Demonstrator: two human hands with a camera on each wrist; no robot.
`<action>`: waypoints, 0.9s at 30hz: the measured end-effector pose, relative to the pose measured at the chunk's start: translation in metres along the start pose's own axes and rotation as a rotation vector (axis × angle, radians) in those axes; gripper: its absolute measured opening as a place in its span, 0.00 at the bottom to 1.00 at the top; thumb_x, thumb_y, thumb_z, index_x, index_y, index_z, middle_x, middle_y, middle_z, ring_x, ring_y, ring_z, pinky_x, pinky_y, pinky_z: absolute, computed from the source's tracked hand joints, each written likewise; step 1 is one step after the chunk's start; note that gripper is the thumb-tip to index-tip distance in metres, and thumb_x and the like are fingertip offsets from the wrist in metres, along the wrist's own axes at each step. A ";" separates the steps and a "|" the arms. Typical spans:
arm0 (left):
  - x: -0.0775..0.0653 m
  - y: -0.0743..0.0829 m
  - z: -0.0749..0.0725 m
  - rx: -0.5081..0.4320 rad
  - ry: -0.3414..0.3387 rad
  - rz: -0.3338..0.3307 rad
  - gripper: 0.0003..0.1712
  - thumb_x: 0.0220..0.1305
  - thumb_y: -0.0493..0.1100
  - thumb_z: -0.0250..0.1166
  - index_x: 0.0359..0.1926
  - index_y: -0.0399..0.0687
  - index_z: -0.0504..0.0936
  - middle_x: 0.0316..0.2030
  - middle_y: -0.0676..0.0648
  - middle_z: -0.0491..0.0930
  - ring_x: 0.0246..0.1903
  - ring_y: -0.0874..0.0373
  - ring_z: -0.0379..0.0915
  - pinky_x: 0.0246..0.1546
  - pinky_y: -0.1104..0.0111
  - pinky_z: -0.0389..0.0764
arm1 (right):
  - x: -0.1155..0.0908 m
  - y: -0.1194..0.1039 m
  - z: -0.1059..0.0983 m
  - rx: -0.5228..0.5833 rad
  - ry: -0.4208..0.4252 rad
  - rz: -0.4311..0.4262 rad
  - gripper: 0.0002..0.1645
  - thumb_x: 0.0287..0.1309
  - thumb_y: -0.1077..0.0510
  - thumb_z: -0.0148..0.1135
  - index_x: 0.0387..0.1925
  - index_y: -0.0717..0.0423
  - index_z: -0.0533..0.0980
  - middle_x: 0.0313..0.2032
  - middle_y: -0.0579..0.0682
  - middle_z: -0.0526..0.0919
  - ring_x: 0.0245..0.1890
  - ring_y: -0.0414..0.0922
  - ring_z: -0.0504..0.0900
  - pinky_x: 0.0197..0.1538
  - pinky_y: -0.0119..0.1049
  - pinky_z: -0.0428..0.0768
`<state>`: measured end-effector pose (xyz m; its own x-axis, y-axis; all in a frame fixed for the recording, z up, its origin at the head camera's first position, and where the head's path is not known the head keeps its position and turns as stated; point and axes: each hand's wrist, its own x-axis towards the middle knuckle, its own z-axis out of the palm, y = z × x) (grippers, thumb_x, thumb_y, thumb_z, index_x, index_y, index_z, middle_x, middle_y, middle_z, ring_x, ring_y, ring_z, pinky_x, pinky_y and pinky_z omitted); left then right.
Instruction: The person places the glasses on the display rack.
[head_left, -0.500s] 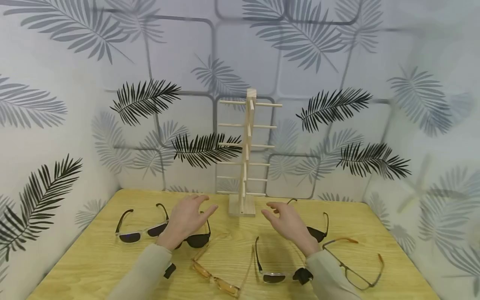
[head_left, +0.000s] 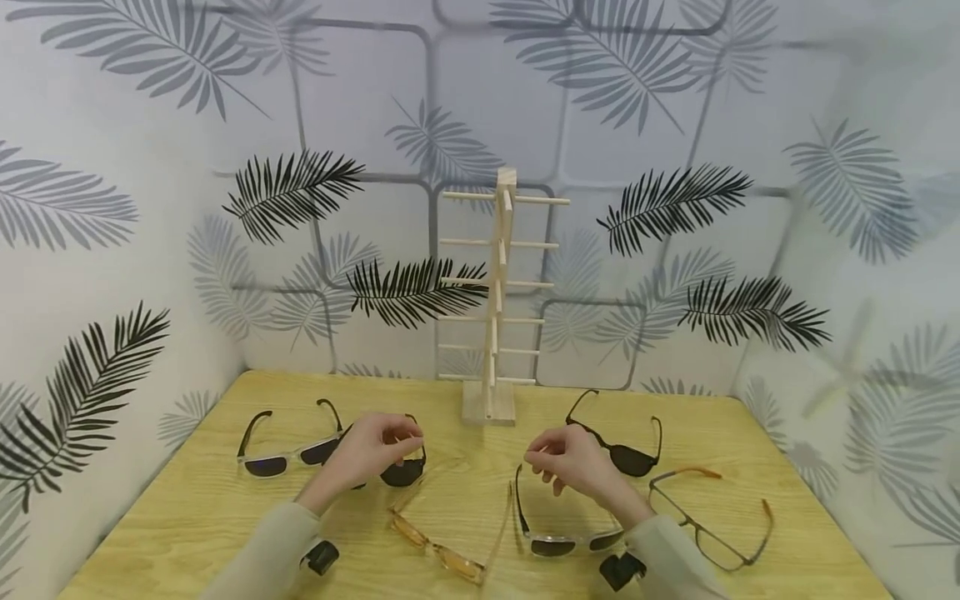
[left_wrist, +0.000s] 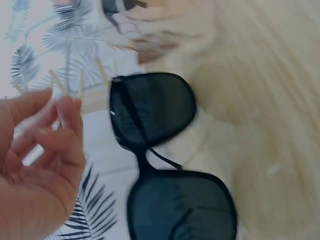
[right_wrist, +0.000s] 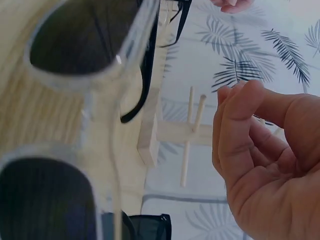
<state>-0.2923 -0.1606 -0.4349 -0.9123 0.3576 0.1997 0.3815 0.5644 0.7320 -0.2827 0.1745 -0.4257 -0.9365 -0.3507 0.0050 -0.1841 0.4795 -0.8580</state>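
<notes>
My left hand (head_left: 369, 454) hovers over black sunglasses (head_left: 402, 473) on the table, fingers loosely curled and holding nothing. The left wrist view has these sunglasses (left_wrist: 155, 107) beside the curled hand (left_wrist: 50, 155). Over on the other side, my right hand (head_left: 581, 467) is above clear-framed sunglasses (head_left: 553, 547), its thumb and fingertips close together around nothing. In the right wrist view, the clear frame's dark lens (right_wrist: 82, 40) lies left of the hand (right_wrist: 260, 140). Between and beyond the hands stands a wooden rack (head_left: 501, 267) with bare pegs.
Clear-framed sunglasses (head_left: 266, 467) lie at the left. Amber-framed glasses (head_left: 429, 543) are in the front middle. To the right are black sunglasses (head_left: 632, 461) and thin-rimmed glasses (head_left: 697, 527). A leaf-patterned backdrop (head_left: 495, 100) rises behind the yellow table (head_left: 172, 517).
Both hands have drawn back a little toward me from beside the rack's base, and their fingers have curled inward. The glasses stay where they lay; the head view has shifted slightly.
</notes>
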 end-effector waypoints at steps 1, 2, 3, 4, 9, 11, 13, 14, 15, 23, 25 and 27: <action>-0.001 -0.001 0.000 0.005 -0.018 0.009 0.07 0.67 0.47 0.64 0.42 0.53 0.86 0.33 0.50 0.84 0.24 0.54 0.79 0.25 0.68 0.78 | -0.001 0.000 0.002 0.026 -0.028 0.007 0.13 0.63 0.55 0.65 0.41 0.62 0.83 0.26 0.54 0.84 0.25 0.52 0.82 0.25 0.49 0.84; -0.002 -0.003 -0.001 0.005 -0.039 0.017 0.08 0.67 0.48 0.65 0.43 0.52 0.86 0.32 0.50 0.84 0.23 0.53 0.79 0.24 0.68 0.77 | -0.003 -0.001 0.004 0.052 -0.055 0.019 0.14 0.63 0.55 0.65 0.41 0.63 0.83 0.26 0.54 0.84 0.24 0.51 0.81 0.24 0.47 0.83; -0.004 -0.004 -0.001 0.004 -0.061 0.024 0.09 0.67 0.48 0.65 0.43 0.51 0.86 0.32 0.50 0.84 0.23 0.53 0.80 0.23 0.68 0.77 | -0.005 -0.002 0.006 0.069 -0.080 0.030 0.14 0.63 0.55 0.65 0.41 0.63 0.83 0.26 0.55 0.84 0.23 0.49 0.81 0.23 0.45 0.83; -0.005 -0.006 -0.002 -0.005 -0.083 0.029 0.09 0.67 0.48 0.65 0.43 0.50 0.86 0.31 0.49 0.84 0.23 0.52 0.80 0.23 0.68 0.77 | -0.008 -0.003 0.007 0.080 -0.109 0.042 0.14 0.63 0.54 0.65 0.42 0.63 0.83 0.26 0.54 0.84 0.22 0.47 0.80 0.22 0.42 0.82; -0.011 -0.012 -0.007 -0.083 -0.210 0.046 0.09 0.65 0.44 0.66 0.43 0.46 0.87 0.33 0.47 0.86 0.25 0.42 0.82 0.19 0.67 0.79 | -0.022 -0.012 0.018 0.132 -0.245 0.089 0.16 0.63 0.52 0.65 0.42 0.62 0.84 0.24 0.53 0.85 0.16 0.38 0.76 0.18 0.31 0.76; -0.013 -0.014 -0.010 -0.093 -0.250 0.047 0.08 0.65 0.42 0.67 0.42 0.46 0.87 0.34 0.46 0.86 0.26 0.41 0.82 0.16 0.64 0.79 | -0.027 -0.014 0.023 0.157 -0.282 0.098 0.16 0.63 0.52 0.65 0.42 0.62 0.84 0.24 0.53 0.85 0.15 0.37 0.76 0.17 0.30 0.76; -0.016 -0.016 -0.013 -0.102 -0.287 0.028 0.07 0.66 0.42 0.66 0.42 0.46 0.87 0.33 0.45 0.87 0.26 0.42 0.82 0.15 0.62 0.79 | -0.033 -0.016 0.029 0.190 -0.315 0.113 0.16 0.63 0.52 0.65 0.43 0.62 0.84 0.24 0.52 0.85 0.14 0.37 0.77 0.16 0.30 0.76; -0.017 -0.017 -0.014 -0.108 -0.304 0.015 0.07 0.66 0.41 0.66 0.42 0.45 0.87 0.33 0.44 0.87 0.26 0.43 0.82 0.15 0.61 0.79 | -0.036 -0.016 0.031 0.211 -0.332 0.123 0.17 0.63 0.53 0.65 0.44 0.62 0.84 0.24 0.53 0.86 0.14 0.37 0.77 0.16 0.30 0.77; -0.019 -0.018 -0.014 -0.114 -0.321 0.002 0.08 0.66 0.41 0.65 0.42 0.44 0.87 0.32 0.43 0.87 0.26 0.44 0.82 0.16 0.61 0.79 | -0.039 -0.016 0.034 0.231 -0.345 0.133 0.17 0.63 0.53 0.65 0.45 0.62 0.84 0.25 0.53 0.86 0.14 0.37 0.78 0.16 0.30 0.78; -0.024 -0.024 -0.014 -0.167 -0.388 -0.040 0.12 0.66 0.41 0.65 0.48 0.41 0.86 0.40 0.41 0.87 0.35 0.54 0.83 0.27 0.66 0.82 | -0.053 -0.011 0.053 0.273 -0.403 0.159 0.16 0.66 0.61 0.60 0.53 0.63 0.80 0.34 0.61 0.87 0.18 0.38 0.83 0.18 0.27 0.78; -0.024 -0.025 -0.013 -0.175 -0.403 -0.045 0.13 0.66 0.41 0.65 0.49 0.42 0.86 0.43 0.41 0.87 0.37 0.54 0.83 0.31 0.64 0.84 | -0.054 -0.010 0.055 0.267 -0.410 0.160 0.17 0.66 0.62 0.59 0.54 0.64 0.79 0.35 0.60 0.87 0.20 0.40 0.85 0.18 0.27 0.78; -0.024 -0.025 -0.012 -0.179 -0.423 -0.050 0.13 0.65 0.41 0.66 0.49 0.43 0.86 0.44 0.42 0.86 0.37 0.54 0.83 0.33 0.62 0.85 | -0.055 -0.010 0.057 0.266 -0.410 0.163 0.17 0.67 0.63 0.58 0.55 0.64 0.78 0.36 0.59 0.87 0.22 0.44 0.86 0.17 0.27 0.78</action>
<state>-0.2822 -0.1923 -0.4503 -0.7739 0.6261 -0.0950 0.2727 0.4650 0.8423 -0.2119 0.1430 -0.4470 -0.7428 -0.6006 -0.2959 0.0866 0.3521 -0.9320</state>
